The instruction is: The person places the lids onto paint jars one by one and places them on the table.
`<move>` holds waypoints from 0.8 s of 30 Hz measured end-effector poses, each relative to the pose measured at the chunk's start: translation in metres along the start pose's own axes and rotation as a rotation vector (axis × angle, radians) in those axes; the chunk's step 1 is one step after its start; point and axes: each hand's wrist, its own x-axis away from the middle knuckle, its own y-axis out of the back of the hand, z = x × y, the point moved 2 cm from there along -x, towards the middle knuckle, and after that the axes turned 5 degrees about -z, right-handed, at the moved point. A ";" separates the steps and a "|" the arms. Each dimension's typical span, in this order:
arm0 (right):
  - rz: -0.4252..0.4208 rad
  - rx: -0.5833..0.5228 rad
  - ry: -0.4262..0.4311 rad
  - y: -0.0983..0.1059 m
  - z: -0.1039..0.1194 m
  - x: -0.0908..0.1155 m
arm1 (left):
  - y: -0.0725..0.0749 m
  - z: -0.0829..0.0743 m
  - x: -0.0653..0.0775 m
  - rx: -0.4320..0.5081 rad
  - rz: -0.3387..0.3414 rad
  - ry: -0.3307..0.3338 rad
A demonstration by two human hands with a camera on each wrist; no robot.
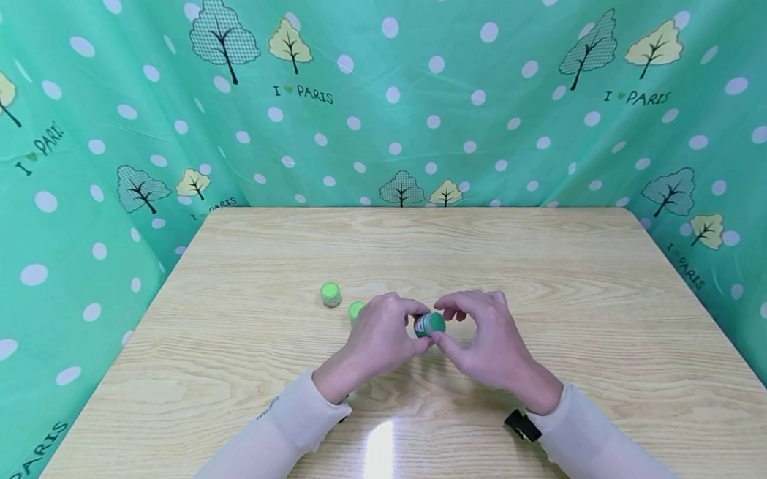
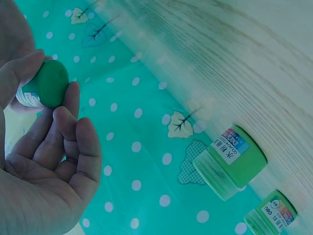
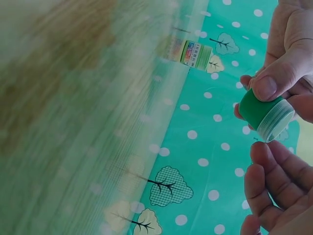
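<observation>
My left hand (image 1: 387, 331) holds a small dark green paint jar (image 1: 429, 324) over the table, thumb and fingers round its body. The jar is tilted, its clear ribbed lid (image 3: 276, 121) facing my right hand (image 1: 486, 334). The right hand is curved loosely at the lid, thumb at its lower edge, with the index fingertip a little above in the head view. In the right wrist view, other right fingertips (image 3: 263, 152) come right up to the lid's rim. Left of the hands stand two light green paint jars; one (image 1: 330, 295) shows whole, the other (image 1: 356, 309) is partly behind my left hand.
The wooden table (image 1: 250, 378) has a bright light reflection near its front. A green polka-dot curtain (image 1: 392, 93) with printed trees surrounds the back and sides. A dark strap (image 1: 522, 425) sits at my right wrist.
</observation>
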 end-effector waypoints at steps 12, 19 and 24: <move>-0.001 -0.009 0.014 -0.003 0.000 0.000 | 0.000 0.001 0.000 0.008 -0.006 -0.003; -0.003 0.015 0.003 -0.004 0.000 0.001 | 0.000 0.001 0.000 -0.001 -0.006 0.010; -0.008 0.024 -0.004 -0.005 -0.001 0.001 | -0.001 0.001 0.000 -0.002 -0.006 0.014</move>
